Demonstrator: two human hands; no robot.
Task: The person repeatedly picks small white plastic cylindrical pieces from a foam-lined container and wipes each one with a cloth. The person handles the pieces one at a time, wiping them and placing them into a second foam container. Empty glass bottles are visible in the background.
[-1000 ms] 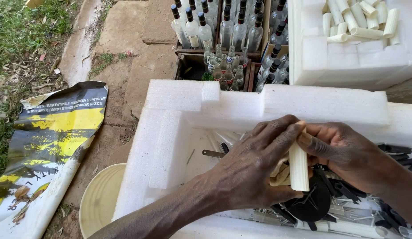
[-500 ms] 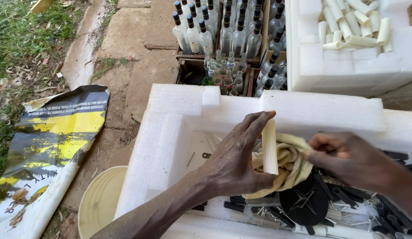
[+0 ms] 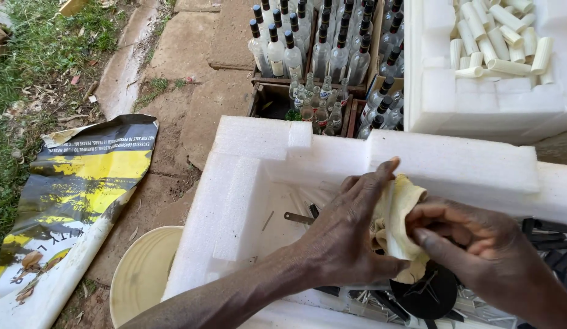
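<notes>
My left hand (image 3: 341,240) reaches in from the lower left and curls around a pale yellow cloth (image 3: 398,213). My right hand (image 3: 475,247) comes from the right, and its fingers pinch the same cloth from the other side. The two hands meet over the open white foam box (image 3: 253,176). No cream stick shows in the cloth; whatever is inside it is hidden. Under the hands lie black plastic parts (image 3: 427,295) and a thin metal strip (image 3: 297,217) on the box floor.
A second foam box (image 3: 439,91) at the top right holds several cream cylinders (image 3: 500,36). Wooden crates of clear dark-capped bottles (image 3: 323,49) stand behind. A cream bucket (image 3: 143,274) and a yellow-black printed sheet (image 3: 82,183) lie on the dirt at left, beside grass.
The cream stick, first upright in my right hand and then in my left, is now out of sight. Both hands have closed together on the cloth.
</notes>
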